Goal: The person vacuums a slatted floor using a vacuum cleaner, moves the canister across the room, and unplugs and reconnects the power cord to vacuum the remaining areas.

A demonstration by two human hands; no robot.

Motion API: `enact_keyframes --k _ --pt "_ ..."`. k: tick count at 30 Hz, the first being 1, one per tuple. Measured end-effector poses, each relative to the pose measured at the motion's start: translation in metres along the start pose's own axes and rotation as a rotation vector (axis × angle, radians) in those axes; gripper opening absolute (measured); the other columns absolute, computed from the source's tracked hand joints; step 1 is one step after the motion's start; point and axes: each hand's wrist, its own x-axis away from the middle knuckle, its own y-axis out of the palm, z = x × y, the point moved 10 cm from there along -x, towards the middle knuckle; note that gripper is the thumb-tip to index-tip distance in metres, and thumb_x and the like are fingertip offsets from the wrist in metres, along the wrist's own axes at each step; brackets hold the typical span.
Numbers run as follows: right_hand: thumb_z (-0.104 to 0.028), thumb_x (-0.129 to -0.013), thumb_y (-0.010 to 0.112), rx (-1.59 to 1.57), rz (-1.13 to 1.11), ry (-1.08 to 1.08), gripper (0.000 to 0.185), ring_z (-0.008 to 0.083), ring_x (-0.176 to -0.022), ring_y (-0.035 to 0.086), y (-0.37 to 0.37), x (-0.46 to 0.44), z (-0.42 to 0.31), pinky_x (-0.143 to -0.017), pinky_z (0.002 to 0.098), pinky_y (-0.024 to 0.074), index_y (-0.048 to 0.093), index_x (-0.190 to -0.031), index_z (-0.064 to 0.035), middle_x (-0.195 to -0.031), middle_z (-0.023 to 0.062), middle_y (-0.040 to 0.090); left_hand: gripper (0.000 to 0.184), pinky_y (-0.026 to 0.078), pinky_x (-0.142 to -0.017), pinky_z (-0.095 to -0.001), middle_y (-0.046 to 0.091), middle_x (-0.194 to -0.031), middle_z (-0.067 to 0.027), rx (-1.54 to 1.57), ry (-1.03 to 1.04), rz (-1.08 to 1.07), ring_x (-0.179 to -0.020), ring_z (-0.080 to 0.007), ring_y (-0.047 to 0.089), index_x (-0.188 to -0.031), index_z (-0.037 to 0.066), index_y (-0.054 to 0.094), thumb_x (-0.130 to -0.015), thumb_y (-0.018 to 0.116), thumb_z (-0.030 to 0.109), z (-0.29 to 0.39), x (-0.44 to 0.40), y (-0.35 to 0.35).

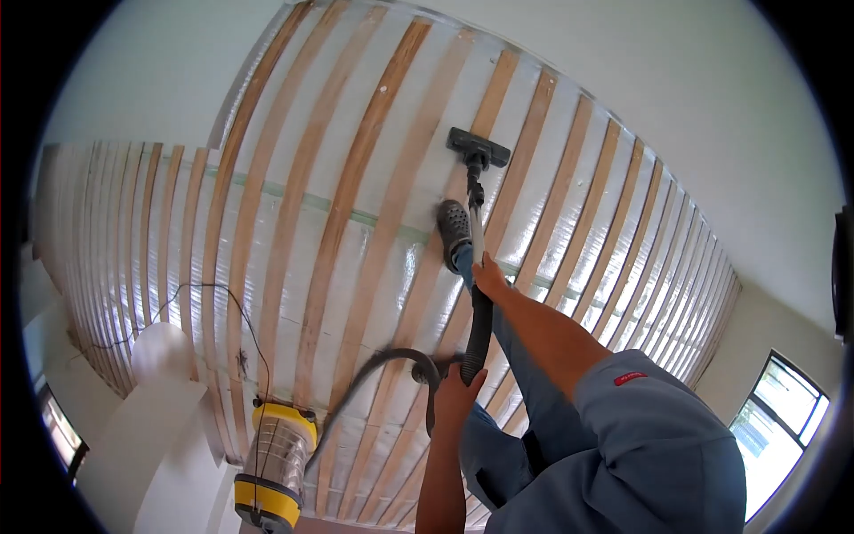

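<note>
My right hand (490, 278) is closed around the metal tube of a vacuum cleaner wand (477, 230). Lower down, my left hand (457, 392) grips the black vacuum hose (478, 338) behind the wand. At the wand's far end, the dark floor nozzle (479, 149) rests on a wooden batten (494, 95). Beside the wand is my foot in a dark clog (454, 233) with holes. From my left hand the hose curves left to a yellow and black vacuum cleaner (277, 454) with a see-through middle.
Parallel wooden battens (365, 165) run across silvery foil sheeting (307, 231). A thin black cable (240, 307) loops over them near the vacuum cleaner. Pale walls (756, 133) border the floor. A window (776, 418) is at the right, a white rounded structure (165, 418) at the left.
</note>
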Motion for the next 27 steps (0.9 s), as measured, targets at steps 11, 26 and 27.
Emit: enact_keyframes --k 11,26,27 --pt "-0.022 -0.086 0.06 0.021 -0.158 -0.083 0.035 0.0363 -0.065 0.069 0.161 0.115 0.1 -0.054 0.045 0.0586 0.055 -0.106 0.0064 -0.095 0.0252 0.064 0.076 0.051 -0.078 -0.0425 0.07 -0.089 -0.019 0.391 -0.128 -0.111 -0.09 -0.0346 0.069 -0.107 0.006 0.066 -0.085 0.05 0.076 -0.331 0.216 0.12" --pt "-0.021 -0.08 0.07 0.004 -0.545 0.227 0.034 0.0307 -0.071 0.062 0.247 0.332 0.045 -0.062 0.045 0.0513 0.061 -0.098 0.0063 -0.08 0.0156 0.06 0.075 0.052 -0.075 -0.0408 0.067 -0.087 -0.0184 0.723 -0.258 -0.222 -0.084 -0.0309 0.068 -0.118 0.0 0.057 -0.086 0.06 0.068 -0.338 0.386 0.165" --pt "-0.016 -0.079 0.067 -0.01 -0.587 0.167 0.026 0.0294 -0.069 0.062 0.247 0.319 0.054 -0.06 0.044 0.0511 0.06 -0.092 0.0051 -0.076 0.0145 0.059 0.08 0.051 -0.079 -0.0412 0.067 -0.095 -0.0198 0.852 -0.13 -0.206 -0.091 -0.0321 0.067 -0.124 0.001 0.055 -0.084 0.059 0.07 -0.317 0.398 0.143"
